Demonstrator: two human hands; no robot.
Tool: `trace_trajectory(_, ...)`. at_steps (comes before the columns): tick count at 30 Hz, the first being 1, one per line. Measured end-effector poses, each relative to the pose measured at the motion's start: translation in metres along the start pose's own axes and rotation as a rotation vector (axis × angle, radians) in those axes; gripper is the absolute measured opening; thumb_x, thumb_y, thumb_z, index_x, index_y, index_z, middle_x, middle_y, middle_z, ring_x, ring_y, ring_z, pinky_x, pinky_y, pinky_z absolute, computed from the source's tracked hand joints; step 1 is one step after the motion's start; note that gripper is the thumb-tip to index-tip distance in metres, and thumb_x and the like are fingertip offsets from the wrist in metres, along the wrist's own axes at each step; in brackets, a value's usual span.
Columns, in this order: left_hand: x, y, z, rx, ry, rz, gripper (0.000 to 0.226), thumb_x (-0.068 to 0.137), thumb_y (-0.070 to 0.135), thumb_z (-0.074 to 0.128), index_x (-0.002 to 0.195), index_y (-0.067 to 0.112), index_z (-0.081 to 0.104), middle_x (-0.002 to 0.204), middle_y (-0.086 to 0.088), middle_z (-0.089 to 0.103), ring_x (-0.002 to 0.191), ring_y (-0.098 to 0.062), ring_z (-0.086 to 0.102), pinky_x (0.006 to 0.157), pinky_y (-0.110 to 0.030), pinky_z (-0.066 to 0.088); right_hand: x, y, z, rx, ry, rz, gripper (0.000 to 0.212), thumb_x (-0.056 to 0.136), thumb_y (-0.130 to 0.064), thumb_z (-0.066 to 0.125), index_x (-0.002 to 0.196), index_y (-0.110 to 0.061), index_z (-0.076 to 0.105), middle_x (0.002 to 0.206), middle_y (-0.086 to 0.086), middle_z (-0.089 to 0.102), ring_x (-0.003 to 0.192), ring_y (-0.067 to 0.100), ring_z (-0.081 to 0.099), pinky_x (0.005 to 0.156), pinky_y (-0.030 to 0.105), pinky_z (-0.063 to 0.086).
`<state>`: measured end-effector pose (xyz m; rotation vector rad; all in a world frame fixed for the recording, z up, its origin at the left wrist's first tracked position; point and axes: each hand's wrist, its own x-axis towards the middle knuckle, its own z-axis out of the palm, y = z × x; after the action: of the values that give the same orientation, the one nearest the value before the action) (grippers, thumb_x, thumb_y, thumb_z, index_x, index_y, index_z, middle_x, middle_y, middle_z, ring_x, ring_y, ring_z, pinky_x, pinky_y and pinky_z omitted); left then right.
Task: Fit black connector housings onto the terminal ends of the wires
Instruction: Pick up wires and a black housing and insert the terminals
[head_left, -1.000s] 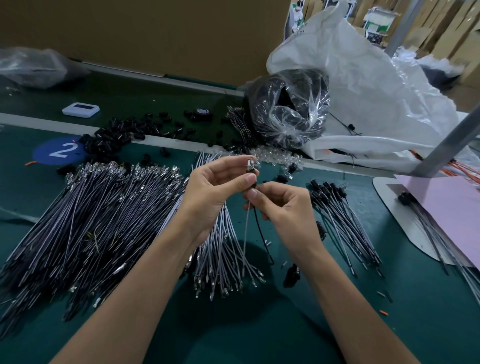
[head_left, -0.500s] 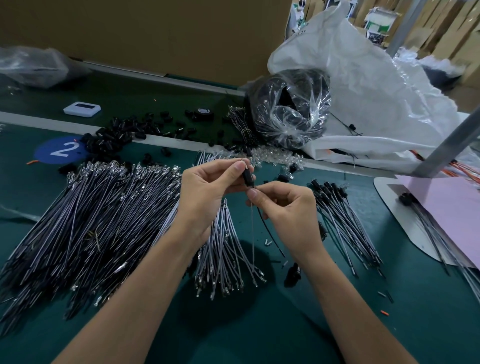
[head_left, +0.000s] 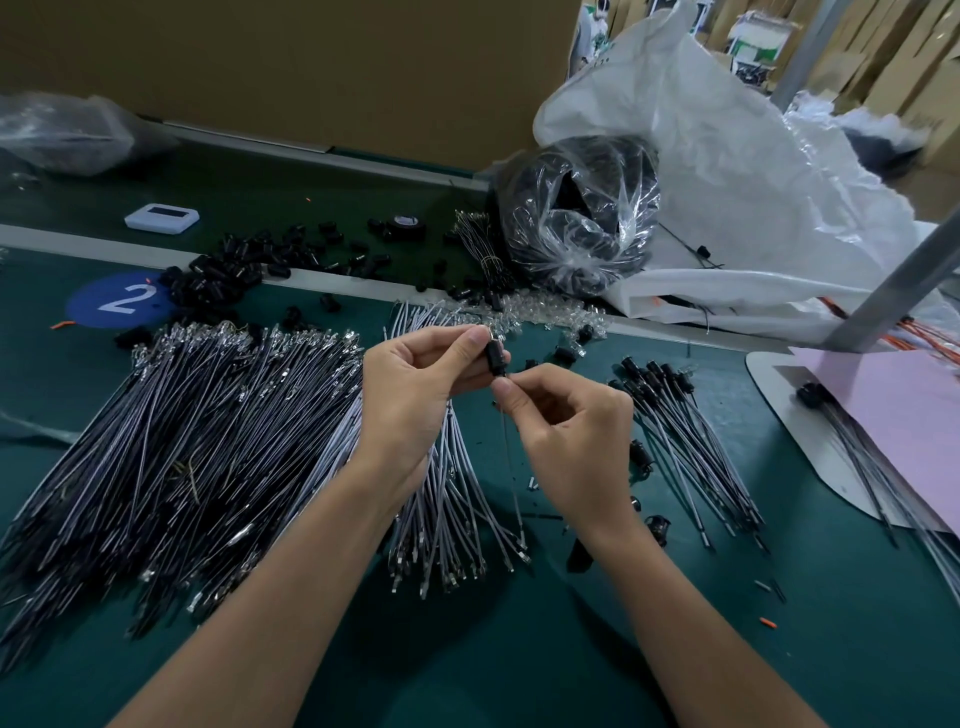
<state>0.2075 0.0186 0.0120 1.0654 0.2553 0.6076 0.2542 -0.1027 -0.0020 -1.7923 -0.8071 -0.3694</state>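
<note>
Above the green table my left hand (head_left: 415, 384) pinches a small black connector housing (head_left: 495, 357) between thumb and fingers. Just below it my right hand (head_left: 566, 431) pinches the thin wire (head_left: 511, 467) that enters the housing's underside; the wire hangs down toward the table. A big heap of bare-ended wires (head_left: 171, 441) lies to the left, and a smaller bundle (head_left: 447, 509) sits under my hands. Wires with housings fitted (head_left: 685, 431) lie in a fan to the right. Loose black housings (head_left: 234, 270) are scattered at the back left.
A clear bag of black parts (head_left: 576, 223) and a large white plastic sack (head_left: 737, 171) stand at the back right. A pink sheet (head_left: 893, 415) on a white board holds more wires. A white device (head_left: 162, 217), a tape roll (head_left: 406, 224) and a blue "2" disc (head_left: 117, 300) lie at the back left.
The shiny terminal that stood above my left fingers has gone into the black housing. My hands have closed together, with my right hand moved up to the housing's underside.
</note>
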Motion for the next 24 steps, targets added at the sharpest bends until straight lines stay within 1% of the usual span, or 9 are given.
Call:
trace_trajectory(4, -0.0008, 0.0001, 0.0, -0.027, -0.009, -0.017, 0.022, 0.073, 0.019, 0.073, 0.088, 0.004, 0.074, 0.082, -0.013, 0.076, 0.079, -0.023, 0.075, 0.067, -0.023, 0.058, -0.0004, 0.0007, -0.0001, -0.046, 0.026, -0.05, 0.013, 0.086, -0.014, 0.073, 0.074, -0.01, 0.074, 0.06, -0.005, 0.065, 0.051, 0.011, 0.055, 0.048, 0.021, 0.041)
trace_trajectory(5, -0.0006, 0.0003, -0.0001, -0.043, -0.018, -0.025, 0.021, 0.072, 0.019, 0.072, 0.088, 0.005, 0.074, 0.083, -0.013, 0.076, 0.079, -0.023, 0.074, 0.068, -0.023, 0.058, -0.0004, 0.0008, -0.0001, -0.047, 0.025, -0.052, 0.012, 0.086, -0.013, 0.072, 0.074, -0.01, 0.074, 0.06, -0.005, 0.065, 0.051, 0.011, 0.055, 0.048, 0.022, 0.042)
trace_trajectory(7, 0.0002, 0.001, -0.0003, -0.079, -0.037, -0.038, 0.018, 0.072, 0.019, 0.072, 0.085, 0.007, 0.074, 0.083, -0.012, 0.076, 0.079, -0.022, 0.074, 0.069, -0.024, 0.058, -0.0004, 0.0009, 0.0001, -0.034, 0.016, -0.043, 0.012, 0.086, -0.013, 0.072, 0.075, -0.009, 0.074, 0.061, -0.003, 0.066, 0.052, 0.013, 0.057, 0.049, 0.028, 0.044)
trace_trajectory(11, 0.001, 0.0027, -0.0013, -0.113, -0.075, -0.043, 0.011, 0.071, 0.018, 0.071, 0.078, 0.012, 0.077, 0.083, -0.011, 0.075, 0.077, -0.02, 0.073, 0.069, -0.025, 0.057, 0.0015, 0.0021, -0.0012, 0.033, -0.017, 0.024, 0.007, 0.086, -0.011, 0.072, 0.08, -0.011, 0.075, 0.063, 0.0, 0.068, 0.051, 0.018, 0.058, 0.05, 0.037, 0.046)
trace_trajectory(13, 0.0008, 0.0036, -0.0017, -0.112, -0.091, -0.05, 0.009, 0.071, 0.018, 0.071, 0.076, 0.014, 0.077, 0.083, -0.01, 0.075, 0.078, -0.019, 0.073, 0.069, -0.024, 0.057, 0.0028, 0.003, -0.0023, 0.058, -0.04, 0.053, 0.007, 0.086, -0.01, 0.072, 0.081, -0.013, 0.076, 0.062, 0.0, 0.067, 0.049, 0.017, 0.054, 0.047, 0.034, 0.043)
trace_trajectory(16, 0.0003, 0.0045, -0.0017, -0.09, -0.101, -0.046, 0.009, 0.07, 0.019, 0.072, 0.075, 0.015, 0.078, 0.084, -0.01, 0.075, 0.078, -0.018, 0.072, 0.07, -0.025, 0.057, 0.004, 0.0039, -0.0034, 0.076, -0.059, 0.07, 0.009, 0.086, -0.011, 0.072, 0.08, -0.016, 0.076, 0.062, -0.002, 0.067, 0.049, 0.012, 0.052, 0.047, 0.024, 0.039)
trace_trajectory(17, 0.0001, 0.0047, -0.0015, -0.084, -0.1, -0.042, 0.009, 0.07, 0.019, 0.072, 0.075, 0.015, 0.078, 0.084, -0.011, 0.076, 0.078, -0.018, 0.072, 0.07, -0.025, 0.057, 0.004, 0.004, -0.0035, 0.075, -0.06, 0.068, 0.009, 0.086, -0.011, 0.072, 0.08, -0.016, 0.076, 0.062, -0.002, 0.068, 0.049, 0.013, 0.054, 0.047, 0.024, 0.04)
trace_trajectory(20, -0.0004, 0.0051, -0.0012, -0.076, -0.091, -0.039, 0.009, 0.068, 0.019, 0.073, 0.074, 0.014, 0.078, 0.083, -0.011, 0.076, 0.077, -0.018, 0.072, 0.069, -0.025, 0.057, 0.0043, 0.0046, -0.0038, 0.067, -0.066, 0.066, 0.008, 0.086, -0.012, 0.073, 0.081, -0.016, 0.077, 0.064, -0.003, 0.069, 0.052, 0.019, 0.058, 0.047, 0.032, 0.044)
trace_trajectory(24, -0.0003, 0.0051, -0.0022, -0.052, -0.093, -0.018, 0.01, 0.071, 0.018, 0.072, 0.079, 0.012, 0.076, 0.083, -0.009, 0.075, 0.076, -0.017, 0.071, 0.07, -0.026, 0.057, 0.0049, 0.0063, -0.0042, 0.08, -0.099, 0.082, 0.007, 0.086, -0.012, 0.073, 0.081, -0.015, 0.077, 0.062, -0.005, 0.068, 0.049, 0.013, 0.052, 0.047, 0.025, 0.039)
